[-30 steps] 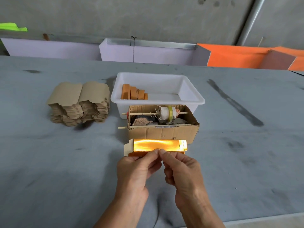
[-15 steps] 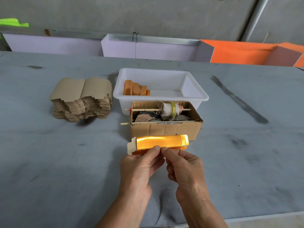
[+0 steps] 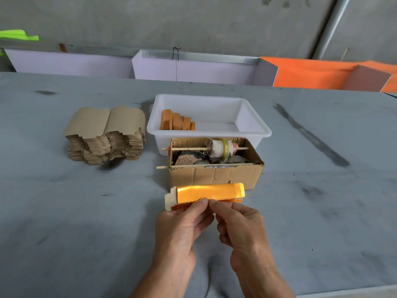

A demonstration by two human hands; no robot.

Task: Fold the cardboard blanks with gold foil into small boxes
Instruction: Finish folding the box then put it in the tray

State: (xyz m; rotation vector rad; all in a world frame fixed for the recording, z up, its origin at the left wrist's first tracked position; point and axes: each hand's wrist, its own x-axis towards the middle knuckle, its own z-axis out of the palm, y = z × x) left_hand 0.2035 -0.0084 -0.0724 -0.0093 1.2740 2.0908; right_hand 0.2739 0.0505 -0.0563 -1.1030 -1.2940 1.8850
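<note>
Roughly, left to right, all placed against the carton (image 3: 216, 177):

stack: blanks (image 3: 105, 134) piled brown side up, well left of the carton, within reach of the left hand. Likely the supply, kept off to one side so the work spot in front stays free.

tub: white tub (image 3: 253, 130) touching or just behind the carton. Orange boxes (image 3: 177, 123) stand on edge in its left end. Probably the finished pieces, so most of the stack is not yet done.

carton: open top, two sticks across it, a wrapped spool on the far stick. Dark lumps inside, cannot tell what. Purpose unclear, perhaps a dispenser.

blank: gold blank (image 3: 209, 193) just in front of the carton, partly folded, foil side facing up, plain tab at its left end.

left hand: left hand (image 3: 182, 229) in front of the carton, thumb and forefinger pinching the blank's near edge at the middle.

right hand: right hand (image 3: 241, 227) beside it, fingertips pinching the same edge, the two tips almost touching. Close paired grips suit pressing one crease or seam.

step: judged mid-fold, long seam being closed; ends open.
</note>
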